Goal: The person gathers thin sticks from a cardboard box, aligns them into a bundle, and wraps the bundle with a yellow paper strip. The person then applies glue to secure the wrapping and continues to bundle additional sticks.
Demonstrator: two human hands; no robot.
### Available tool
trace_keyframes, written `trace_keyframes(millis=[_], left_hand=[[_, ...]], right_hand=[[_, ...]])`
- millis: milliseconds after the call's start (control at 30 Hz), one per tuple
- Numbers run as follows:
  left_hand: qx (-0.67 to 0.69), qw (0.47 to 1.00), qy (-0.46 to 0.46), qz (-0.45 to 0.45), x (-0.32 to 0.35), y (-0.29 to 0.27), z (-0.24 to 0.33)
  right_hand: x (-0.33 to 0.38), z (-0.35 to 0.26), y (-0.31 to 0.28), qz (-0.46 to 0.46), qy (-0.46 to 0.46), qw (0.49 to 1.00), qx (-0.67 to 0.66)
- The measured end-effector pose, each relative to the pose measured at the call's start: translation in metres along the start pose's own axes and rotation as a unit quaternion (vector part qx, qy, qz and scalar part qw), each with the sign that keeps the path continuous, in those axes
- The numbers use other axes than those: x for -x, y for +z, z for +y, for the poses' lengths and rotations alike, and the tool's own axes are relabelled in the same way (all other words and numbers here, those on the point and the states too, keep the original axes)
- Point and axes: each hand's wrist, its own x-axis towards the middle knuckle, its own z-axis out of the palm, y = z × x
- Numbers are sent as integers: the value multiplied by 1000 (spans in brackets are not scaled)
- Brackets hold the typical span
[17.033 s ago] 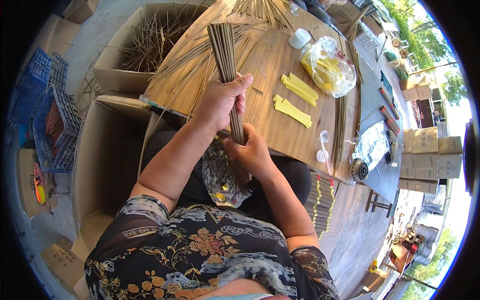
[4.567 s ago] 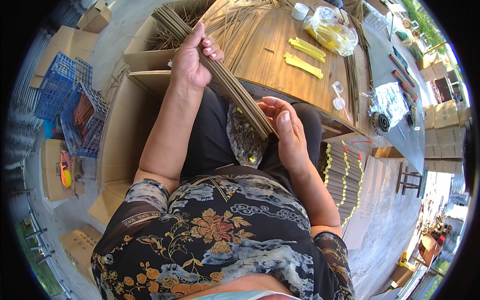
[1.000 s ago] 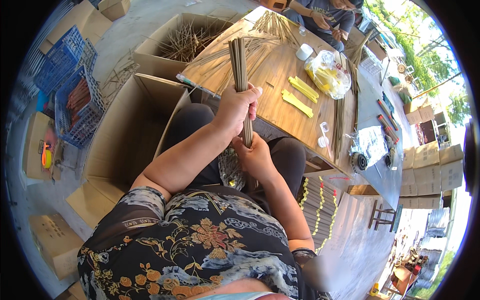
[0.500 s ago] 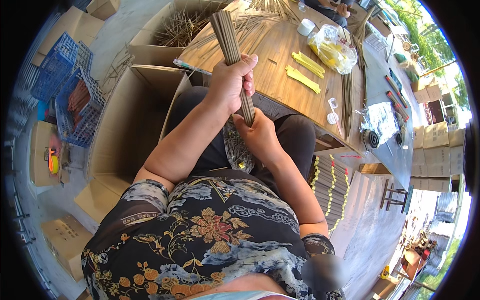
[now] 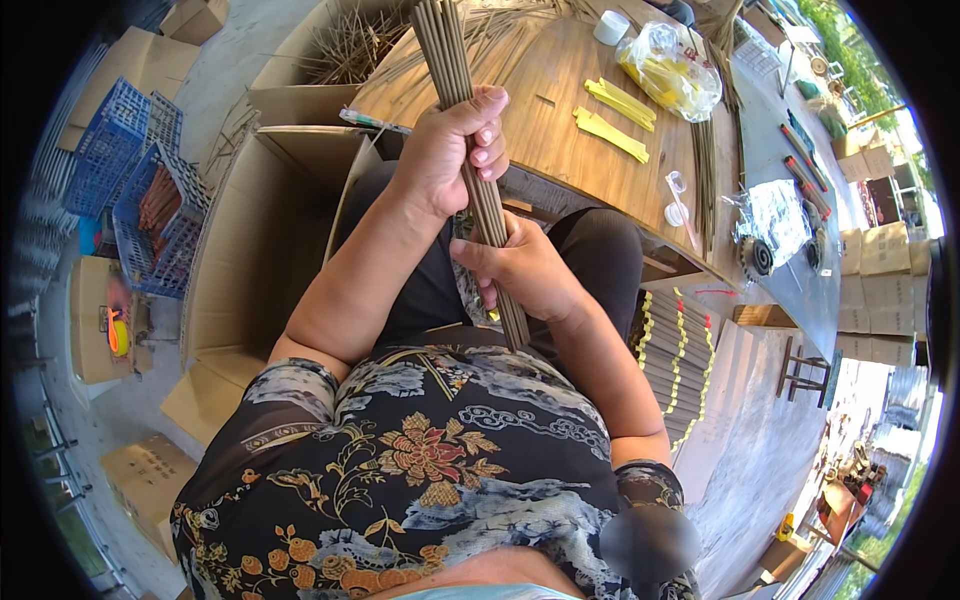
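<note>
A bundle of thin brown sticks slants in front of me above my lap, its upper end leaning left. My left hand is closed round the upper half, thumb across the front. Lower down, my right hand grips the same bundle, its thumb and fingers around the sticks. The bundle's lower end sticks out below that hand, close to my waist. Two groups of yellow strips lie on the wooden table just beyond my hands.
A clear bag of yellow material and a white cup stand on the table. Left are an open cardboard box, another box with loose sticks and blue crates. Bundled sticks with yellow bands lie low on the right.
The bundle has slid down toward my waist, so its lower end now reaches past my right hand. My right hand has shifted a little lower; my left hand stays near its earlier place.
</note>
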Motion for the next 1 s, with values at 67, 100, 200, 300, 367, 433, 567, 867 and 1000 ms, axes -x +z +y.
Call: trace_keyframes(millis=[67,100,200,300,367,433,567,867,1000], left_hand=[[34,996,-15,-80,0,1,3],[9,999,-7,-50,0,2,2],[-57,997,23,44,-2,3,-1],[-78,992,32,92,-2,5,-3],[-44,997,1,57,-2,1,2],[-12,1000,-5,-10,-3,-4,4],[49,996,-19,-76,-2,-2,-1],[18,998,-48,30,7,12,-6],[-26,997,5,70,3,11,-3]], right_hand=[[-2,2,-5,-118,25,985,-126],[-2,3,-4,-83,12,993,-88],[-8,8,0,34,-34,998,42],[-9,12,2,108,-62,982,140],[0,1,1,13,-5,1000,9],[3,-4,-1,-58,37,993,-95],[2,-4,-5,-141,78,954,-251],[-6,-3,-10,-162,69,960,-219],[-8,-5,-11,-62,1,995,-75]])
